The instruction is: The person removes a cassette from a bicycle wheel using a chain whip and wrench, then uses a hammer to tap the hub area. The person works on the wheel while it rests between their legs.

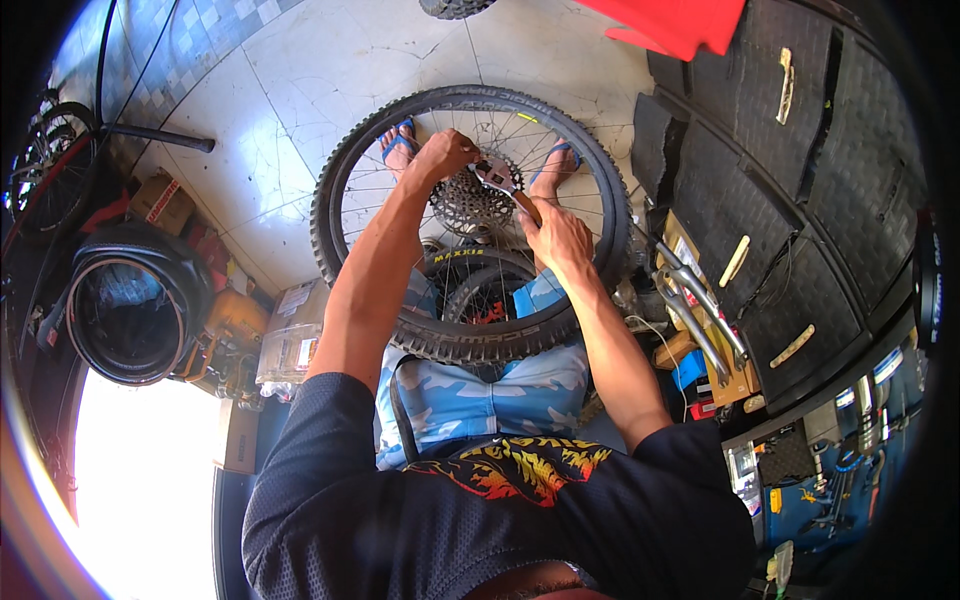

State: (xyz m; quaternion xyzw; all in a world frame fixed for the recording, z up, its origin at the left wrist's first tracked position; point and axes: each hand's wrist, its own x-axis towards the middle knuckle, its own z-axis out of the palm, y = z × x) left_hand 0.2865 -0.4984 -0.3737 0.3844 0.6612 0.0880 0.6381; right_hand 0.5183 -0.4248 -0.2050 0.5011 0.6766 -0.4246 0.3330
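A bicycle wheel with a knobby tire (355,135) lies across my lap, its rear cassette (455,205) facing up between my feet. My left hand (448,155) is at the hub, just left of the wrench's head, fingers curled; what they hold is hidden. My right hand (555,235) grips the handle of an adjustable wrench (505,182), whose jaws lie over the centre of the cassette. Beneath this wheel, between my legs, part of another tire (465,255) shows.
Coiled tires (135,265), cardboard boxes (155,200) and bicycles (55,170) crowd my left. A black panelled cabinet (760,200), fork legs (695,300) and tools (835,480) are at my right. A red object (690,25) sits at the upper right, above the tiled floor (250,110).
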